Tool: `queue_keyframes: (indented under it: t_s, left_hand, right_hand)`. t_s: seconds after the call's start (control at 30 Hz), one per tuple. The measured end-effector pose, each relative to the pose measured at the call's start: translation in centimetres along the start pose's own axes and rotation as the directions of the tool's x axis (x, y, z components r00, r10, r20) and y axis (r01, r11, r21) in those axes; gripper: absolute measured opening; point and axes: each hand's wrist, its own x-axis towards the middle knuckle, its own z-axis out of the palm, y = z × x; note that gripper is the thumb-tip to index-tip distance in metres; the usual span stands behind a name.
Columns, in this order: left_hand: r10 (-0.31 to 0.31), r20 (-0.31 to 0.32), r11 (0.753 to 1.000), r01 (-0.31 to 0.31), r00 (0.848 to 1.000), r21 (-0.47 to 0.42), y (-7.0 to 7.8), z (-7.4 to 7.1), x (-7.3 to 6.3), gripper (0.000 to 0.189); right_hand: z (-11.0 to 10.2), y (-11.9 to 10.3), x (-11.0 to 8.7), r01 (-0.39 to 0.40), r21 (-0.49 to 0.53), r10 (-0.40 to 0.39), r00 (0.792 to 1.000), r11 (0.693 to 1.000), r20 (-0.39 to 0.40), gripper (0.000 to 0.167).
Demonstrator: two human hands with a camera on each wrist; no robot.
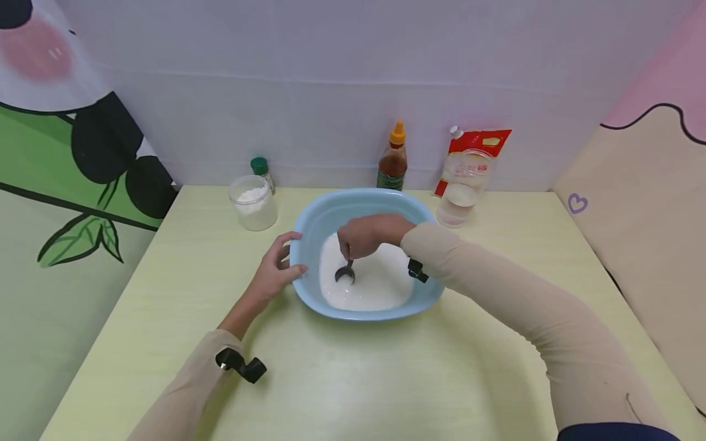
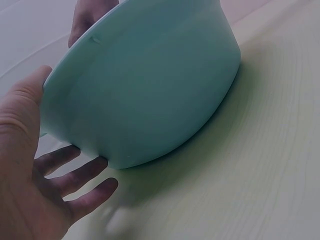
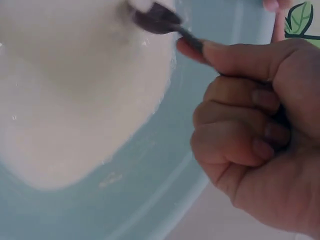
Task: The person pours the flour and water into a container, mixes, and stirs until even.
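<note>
A light blue plastic basin (image 1: 364, 315) stands on the table, holding a pool of white milky liquid (image 1: 380, 282). My right hand (image 1: 366, 236) reaches over the basin and grips a dark metal spoon (image 1: 345, 273), its fingers curled round the handle. In the right wrist view the spoon's bowl (image 3: 157, 20) sits at the liquid with something white in it. On the basin's left side my left hand (image 1: 278, 263) holds the rim. The left wrist view shows its thumb at the rim and other fingers (image 2: 80, 177) spread by the outer wall.
Behind the basin stand a clear jar of white powder (image 1: 254, 205), a green-capped shaker (image 1: 261, 168), a sauce bottle with an orange cap (image 1: 393, 159), a clear container of clear liquid (image 1: 458, 202) and a red and clear bag (image 1: 493, 139). A wall closes off the back.
</note>
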Motion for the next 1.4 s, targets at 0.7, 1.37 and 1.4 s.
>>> queue_keyframes:
  t_s: [0.7,1.37,1.4]
  left_hand:
    - [-0.012,-0.002,1.0,0.012,1.0,0.008,0.5,-0.2,-0.1,0.066]
    - [-0.021,0.001,1.0,0.021,1.0,0.01,0.5,0.0,-0.2,0.066]
    - [-0.021,0.003,1.0,0.021,1.0,0.011,0.5,0.0,-0.2,0.066]
  right_hand:
    - [0.9,-0.7,0.4,0.065,0.039,-0.064,0.998,0.997,-0.016,0.026]
    - [1.2,-0.8,0.4,0.066,0.024,-0.064,0.994,0.998,-0.091,0.027]
    - [1.0,-0.7,0.4,0.048,0.012,-0.047,0.993,0.999,-0.11,0.026]
